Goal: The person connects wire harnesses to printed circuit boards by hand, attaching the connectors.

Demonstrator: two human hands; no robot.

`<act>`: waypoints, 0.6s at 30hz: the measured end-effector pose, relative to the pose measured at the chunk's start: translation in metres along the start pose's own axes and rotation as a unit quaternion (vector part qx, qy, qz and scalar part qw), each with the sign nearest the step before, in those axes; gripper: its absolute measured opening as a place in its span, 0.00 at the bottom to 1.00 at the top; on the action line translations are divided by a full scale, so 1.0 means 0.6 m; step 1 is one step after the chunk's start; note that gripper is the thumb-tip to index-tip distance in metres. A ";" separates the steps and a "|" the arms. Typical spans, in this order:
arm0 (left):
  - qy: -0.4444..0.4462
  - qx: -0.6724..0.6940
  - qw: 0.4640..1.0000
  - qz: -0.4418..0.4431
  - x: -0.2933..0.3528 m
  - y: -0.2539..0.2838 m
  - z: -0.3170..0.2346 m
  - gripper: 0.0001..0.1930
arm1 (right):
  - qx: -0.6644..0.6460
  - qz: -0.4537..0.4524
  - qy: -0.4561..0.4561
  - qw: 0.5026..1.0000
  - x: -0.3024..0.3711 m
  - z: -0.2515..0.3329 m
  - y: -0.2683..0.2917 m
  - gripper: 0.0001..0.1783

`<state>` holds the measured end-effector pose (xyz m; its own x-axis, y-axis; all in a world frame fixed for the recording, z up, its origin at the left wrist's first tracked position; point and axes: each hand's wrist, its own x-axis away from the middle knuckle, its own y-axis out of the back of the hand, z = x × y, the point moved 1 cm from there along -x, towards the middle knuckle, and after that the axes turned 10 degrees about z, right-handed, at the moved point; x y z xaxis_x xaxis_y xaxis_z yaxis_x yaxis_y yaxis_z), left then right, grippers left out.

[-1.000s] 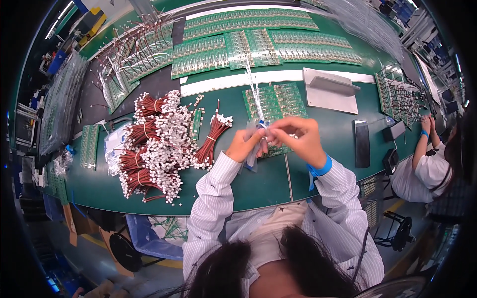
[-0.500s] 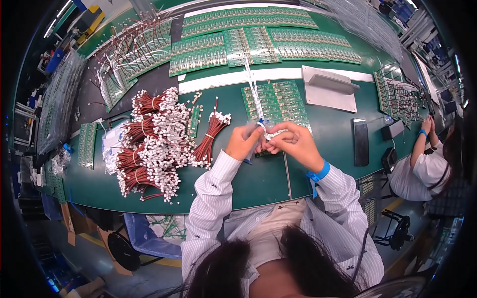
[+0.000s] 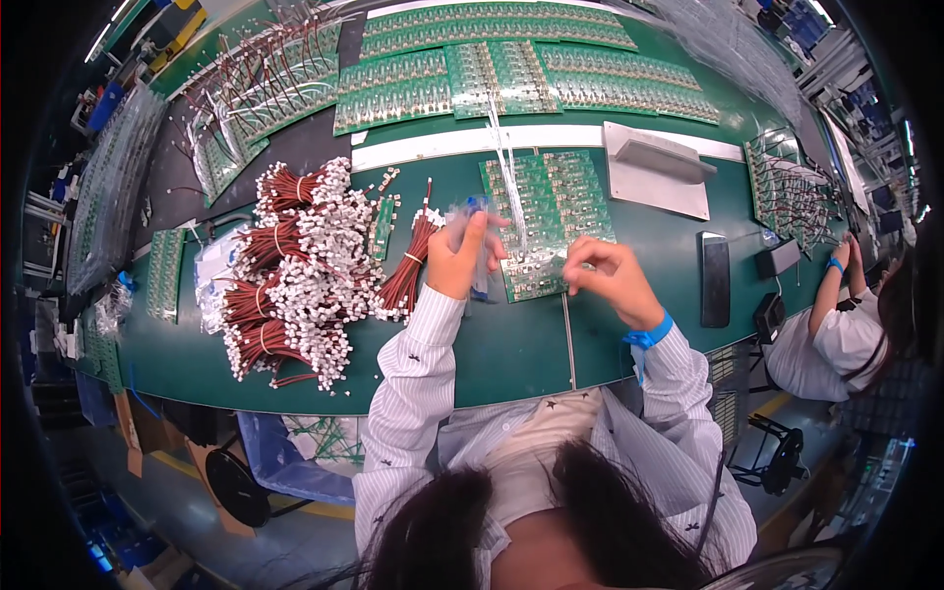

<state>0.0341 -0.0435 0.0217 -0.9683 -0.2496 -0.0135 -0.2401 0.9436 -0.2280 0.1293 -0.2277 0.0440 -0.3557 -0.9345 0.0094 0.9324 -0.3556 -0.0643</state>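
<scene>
My left hand [image 3: 455, 262] is closed round a clear plastic piece with blue parts [image 3: 478, 205], whose exact kind I cannot make out. It is raised at the left edge of a green circuit board panel [image 3: 578, 202]. My right hand [image 3: 621, 283], thumb and fingertips pinched together, is over the panel's near right corner. Anything between those fingertips is too small to tell. A bundle of thin white strips [image 3: 508, 182] lies lengthwise across the panel. Left of my left hand is a tied bundle of red-brown wires with white connectors [image 3: 401, 280].
A large heap of wire bundles [image 3: 305, 280] covers the left of the green table. More board panels [image 3: 501, 79] lie along the back. To the right are a metal angle plate [image 3: 657, 182], a dark phone-like slab [image 3: 715, 280] and a wired board [image 3: 787, 187]. Another person [image 3: 826, 320] sits at far right.
My hands were together over the panel's near part and have separated. The left went left and up with the clear plastic piece; the right shifted slightly right. The white strips now rest lower on the panel.
</scene>
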 end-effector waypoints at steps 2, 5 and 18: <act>0.014 0.015 1.000 -0.020 0.000 0.002 -0.002 0.23 | -0.102 -0.022 -0.008 0.994 -0.003 -0.001 -0.006 0.05; 0.019 0.016 0.999 -0.027 0.000 0.002 -0.001 0.23 | -0.210 -0.046 -0.025 0.976 -0.011 -0.001 -0.019 0.05; 0.022 0.032 0.999 -0.025 -0.003 0.001 0.003 0.22 | 0.385 -0.051 0.085 0.918 -0.035 -0.046 -0.033 0.05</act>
<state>0.0357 -0.0430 0.0196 -0.9574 -0.2858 0.0419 -0.2855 0.9136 -0.2894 0.1168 -0.2007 0.0177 -0.3875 -0.9033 -0.1843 0.6392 -0.4073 0.6524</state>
